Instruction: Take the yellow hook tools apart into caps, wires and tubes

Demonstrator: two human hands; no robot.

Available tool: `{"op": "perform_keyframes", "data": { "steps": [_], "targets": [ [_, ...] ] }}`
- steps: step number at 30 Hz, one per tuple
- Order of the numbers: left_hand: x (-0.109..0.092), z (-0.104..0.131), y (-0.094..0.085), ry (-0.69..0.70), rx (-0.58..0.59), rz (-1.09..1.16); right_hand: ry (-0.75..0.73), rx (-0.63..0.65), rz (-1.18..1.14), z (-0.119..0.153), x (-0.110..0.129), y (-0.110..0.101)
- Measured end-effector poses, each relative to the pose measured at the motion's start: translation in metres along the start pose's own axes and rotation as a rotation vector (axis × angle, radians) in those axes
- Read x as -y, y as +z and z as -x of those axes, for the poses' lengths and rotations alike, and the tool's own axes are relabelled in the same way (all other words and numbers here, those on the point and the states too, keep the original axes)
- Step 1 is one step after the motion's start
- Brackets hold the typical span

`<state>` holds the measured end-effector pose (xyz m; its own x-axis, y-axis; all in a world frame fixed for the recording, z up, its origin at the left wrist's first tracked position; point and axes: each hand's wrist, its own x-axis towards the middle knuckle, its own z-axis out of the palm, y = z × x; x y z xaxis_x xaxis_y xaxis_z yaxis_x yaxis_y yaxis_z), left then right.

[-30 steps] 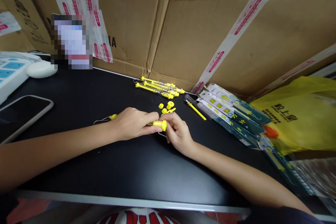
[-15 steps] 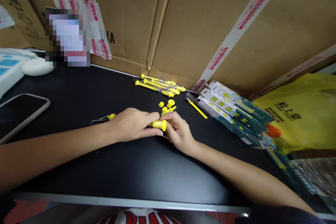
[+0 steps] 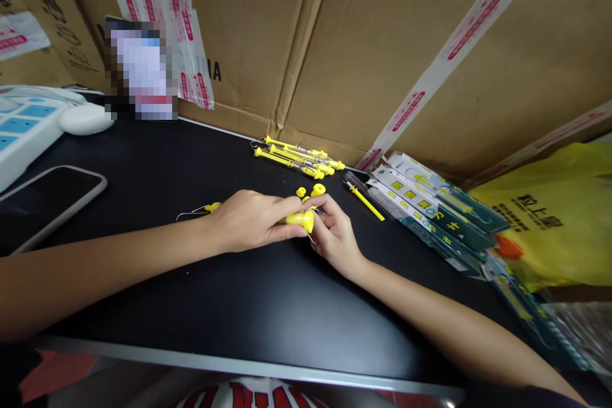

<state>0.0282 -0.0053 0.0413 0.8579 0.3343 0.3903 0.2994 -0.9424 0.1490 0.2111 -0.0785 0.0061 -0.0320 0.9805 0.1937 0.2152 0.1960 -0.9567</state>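
Note:
My left hand [image 3: 251, 220] is wrapped around a tubular spring scale [image 3: 300, 222], its yellow end cap sticking out past the thumb. A wire hook at the far left end of the scale shows behind my left wrist. My right hand [image 3: 337, 239] pinches at the capped end, where a thin metal hook [image 3: 312, 240] pokes out below the fingers. Their grip on it is partly hidden. Just behind the fingers lie loose yellow caps [image 3: 318, 189]. A yellow rod [image 3: 366, 199] rests to the right of them.
Several spring scales [image 3: 296, 159] lie bundled at the back of the black table [image 3: 239, 312]. Printed boxes [image 3: 430, 204] and a yellow bag [image 3: 549, 210] occupy the right. At left are a phone [image 3: 52, 204], a power strip [image 3: 33, 131] and a white mouse-shaped object [image 3: 86, 118]. Cardboard [image 3: 406, 25] walls the back.
The view has shifted, so everything sits further right. My right fingers have come up around the yellow cap, and the metal piece beneath them now looks curved and hook-shaped.

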Motion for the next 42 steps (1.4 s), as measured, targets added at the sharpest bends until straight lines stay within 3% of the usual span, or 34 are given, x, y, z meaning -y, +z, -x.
{"op": "perform_keyframes", "data": {
  "steps": [8, 15, 20, 28, 34, 42],
  "targets": [
    [0.017, -0.003, -0.004, -0.096, -0.021, 0.058, -0.142, 0.016, 0.377, -0.003, 0.003, -0.011],
    [0.018, -0.002, 0.000, -0.141, -0.064, 0.030, -0.122, -0.028, 0.550, -0.018, 0.013, -0.031],
    [0.018, -0.002, 0.002, -0.169, -0.089, 0.001, -0.154, 0.066, 0.777, -0.024, 0.011, -0.025],
    [0.020, -0.001, 0.005, -0.175, -0.127, -0.003, -0.464, 0.102, 1.085, -0.016, 0.012, -0.018],
    [0.021, 0.000, 0.007, -0.188, -0.170, 0.015, -0.756, 0.330, 1.222, -0.005, 0.013, -0.015],
    [0.022, 0.001, 0.011, -0.151, -0.178, 0.033, -0.606, 0.303, 1.387, -0.004, 0.010, -0.009]
  ]
}}
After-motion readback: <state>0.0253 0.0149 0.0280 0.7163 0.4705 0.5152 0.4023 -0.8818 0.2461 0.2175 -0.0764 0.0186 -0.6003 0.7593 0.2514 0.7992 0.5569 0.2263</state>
